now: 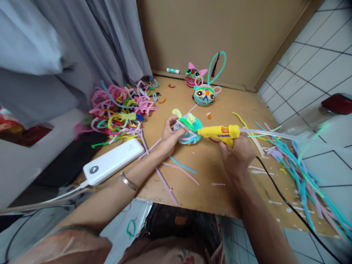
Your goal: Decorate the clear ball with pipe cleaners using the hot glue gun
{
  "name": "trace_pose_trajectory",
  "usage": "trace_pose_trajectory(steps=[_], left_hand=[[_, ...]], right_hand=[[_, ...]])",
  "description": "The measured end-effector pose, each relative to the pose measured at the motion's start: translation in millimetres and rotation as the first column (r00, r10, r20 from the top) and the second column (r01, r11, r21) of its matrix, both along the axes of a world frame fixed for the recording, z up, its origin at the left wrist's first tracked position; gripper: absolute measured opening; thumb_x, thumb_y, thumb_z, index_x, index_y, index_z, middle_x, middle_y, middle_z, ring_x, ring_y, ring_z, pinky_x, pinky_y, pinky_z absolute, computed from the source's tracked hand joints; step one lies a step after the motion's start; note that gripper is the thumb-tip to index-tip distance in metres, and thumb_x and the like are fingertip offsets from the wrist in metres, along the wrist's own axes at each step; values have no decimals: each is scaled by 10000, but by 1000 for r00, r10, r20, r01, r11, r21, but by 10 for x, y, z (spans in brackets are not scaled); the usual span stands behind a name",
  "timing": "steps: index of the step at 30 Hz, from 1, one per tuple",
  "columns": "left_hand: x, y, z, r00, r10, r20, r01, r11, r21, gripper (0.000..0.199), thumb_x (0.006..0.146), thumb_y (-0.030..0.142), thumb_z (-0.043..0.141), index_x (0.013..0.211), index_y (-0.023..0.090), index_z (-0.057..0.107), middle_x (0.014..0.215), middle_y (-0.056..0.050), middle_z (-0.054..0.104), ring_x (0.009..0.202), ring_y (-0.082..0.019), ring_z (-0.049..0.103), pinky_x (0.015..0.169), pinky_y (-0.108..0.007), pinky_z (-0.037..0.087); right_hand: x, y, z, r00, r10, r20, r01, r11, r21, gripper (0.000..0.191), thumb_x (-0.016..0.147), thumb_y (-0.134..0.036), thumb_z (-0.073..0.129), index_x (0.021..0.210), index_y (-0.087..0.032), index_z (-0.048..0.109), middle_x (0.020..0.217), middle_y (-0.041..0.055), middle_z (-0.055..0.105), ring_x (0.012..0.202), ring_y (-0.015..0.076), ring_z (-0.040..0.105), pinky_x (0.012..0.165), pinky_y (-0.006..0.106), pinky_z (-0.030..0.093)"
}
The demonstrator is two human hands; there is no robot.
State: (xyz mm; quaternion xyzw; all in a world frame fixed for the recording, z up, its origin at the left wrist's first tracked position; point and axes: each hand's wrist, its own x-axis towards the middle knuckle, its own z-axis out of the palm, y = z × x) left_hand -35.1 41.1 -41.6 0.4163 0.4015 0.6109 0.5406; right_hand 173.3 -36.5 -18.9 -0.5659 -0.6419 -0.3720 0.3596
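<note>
My left hand [172, 132] grips a small round pipe-cleaner figure [195, 135] in teal, green and lilac, with pale yellow ear-like pieces on top. My right hand [239, 151] is wrapped round the handle of a yellow hot glue gun [220, 132]. The gun's nozzle points left and meets, or nearly meets, the figure's right side; whether it touches I cannot tell. A long clear glue stick [264, 134] sticks out of the gun's back. Some of the figure's left side is hidden by my fingers.
Two finished-looking pipe-cleaner figures, one teal [204, 96] and one red-green [189, 77], stand at the back near a glue stick tube [172, 70]. A tangled pipe-cleaner pile [121, 106] and a white power bank [114, 161] lie left. Long pipe cleaners [304, 183] and a black cord [280, 192] lie right.
</note>
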Motion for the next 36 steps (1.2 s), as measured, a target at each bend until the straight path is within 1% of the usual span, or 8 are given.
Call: trace_pose_trajectory(steps=[5, 10, 17, 23, 27, 30, 34, 36], left_hand=[[-2, -34, 62, 1000, 15, 26, -14, 999, -33, 666, 475, 295, 817, 1056, 230, 496, 1084, -17, 566, 898, -159, 594, 778, -292, 523], [-10, -45, 73, 1000, -7, 13, 7, 1000, -25, 671, 493, 294, 812, 1080, 229, 494, 1103, -24, 573, 929, -173, 606, 811, -315, 529], [-12, -23, 48, 1000, 8, 4, -8, 1000, -27, 670, 492, 292, 820, 1082, 229, 508, 1111, -27, 584, 929, -173, 613, 813, -306, 535], [-13, -18, 25, 1000, 27, -14, -27, 1000, -13, 642, 508, 284, 805, 1078, 230, 513, 1086, -20, 588, 901, -161, 611, 809, -299, 527], [-5, -41, 49, 1000, 29, -7, -29, 999, -17, 633, 509, 281, 803, 1070, 224, 516, 1094, -21, 592, 919, -167, 618, 811, -301, 533], [0, -54, 68, 1000, 15, -22, -15, 1000, -6, 640, 509, 302, 792, 1073, 224, 500, 1100, -27, 580, 947, -180, 610, 828, -315, 526], [-3, -47, 71, 998, 34, -44, -34, 999, 3, 645, 496, 322, 804, 1059, 234, 501, 1096, -33, 586, 949, -196, 613, 811, -327, 535], [-11, -43, 68, 997, 39, -71, -38, 999, 19, 649, 504, 334, 809, 1072, 240, 509, 1124, -38, 591, 955, -203, 624, 803, -329, 542]], right_hand=[[-5, -3, 24, 999, 39, 2, -39, 999, 29, 97, 893, -284, 530, 954, -213, 555, 742, 36, 581, 650, 207, 518, 597, 302, 377], [6, -5, 21, 999, 41, -5, -40, 999, 17, 118, 881, -269, 533, 973, -205, 570, 758, 42, 595, 663, 206, 526, 613, 301, 388], [12, -12, 2, 995, -36, -88, 26, 993, -113, 135, 869, -317, 514, 930, -216, 579, 783, 66, 605, 686, 220, 533, 634, 317, 408], [4, -10, -13, 991, -39, -126, 21, 990, -139, 137, 862, -308, 520, 941, -215, 582, 782, 68, 592, 695, 225, 534, 632, 320, 409], [-37, 2, -11, 973, 9, -229, -47, 986, -161, 123, 854, -317, 529, 918, -217, 564, 770, 67, 592, 701, 231, 549, 628, 323, 413], [-73, 19, -12, 941, 35, -337, -85, 987, -137, 107, 833, -300, 528, 903, -222, 546, 780, 68, 605, 730, 238, 580, 646, 326, 433], [-54, 56, -12, 900, -44, -434, -6, 994, -113, 156, 809, -352, 570, 890, -221, 549, 746, 58, 612, 693, 240, 584, 642, 335, 447], [3, 82, -16, 889, -83, -450, 32, 992, -121, 224, 818, -409, 585, 921, -212, 561, 781, 74, 633, 716, 253, 596, 654, 346, 455]])
